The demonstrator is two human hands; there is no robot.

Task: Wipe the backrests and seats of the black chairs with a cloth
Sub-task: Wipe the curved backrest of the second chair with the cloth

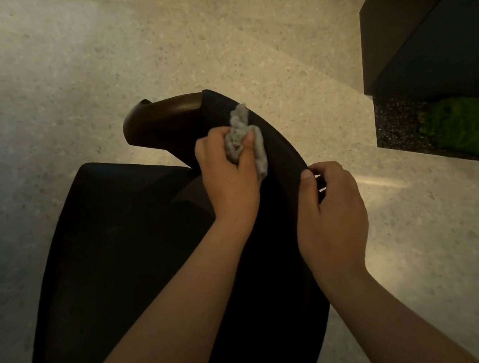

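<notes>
Obs, head view, 1 chair in sight

- Cloth (244,139): small, grey, crumpled into a wad. Judged light, limp and easy to bunch, with no stiffness of its own, so all the wiping pressure has to come from the palm behind it. A loose tail hangs below the fist and may drag.
- Left hand (228,177): fingers and thumb curled round the cloth, holding it against the upper inner face of the backrest (280,269), near the brown armrest (165,114).
- Right hand (331,217): thumb on top, fingers curled over the outer rim of the backrest, gripping it. Judged to be a bracing hold. The chair may shift or turn under a push, so the rim looks the right place to steady it.
- Backrest and seat (112,258): matt black and curved, probably padded with some give. The surface reads as fabric-like, but I cannot confirm that.

Hidden or unclear:
- Right fingertips sit behind the rim.
- Both forearms cover the lower backrest.
- Legs, base and the second armrest are out of view.
- Light is dim and it is black on black, so dust, streaks or damp patches cannot be made out.
- No other chairs are in frame, so overall progress cannot be judged
</notes>
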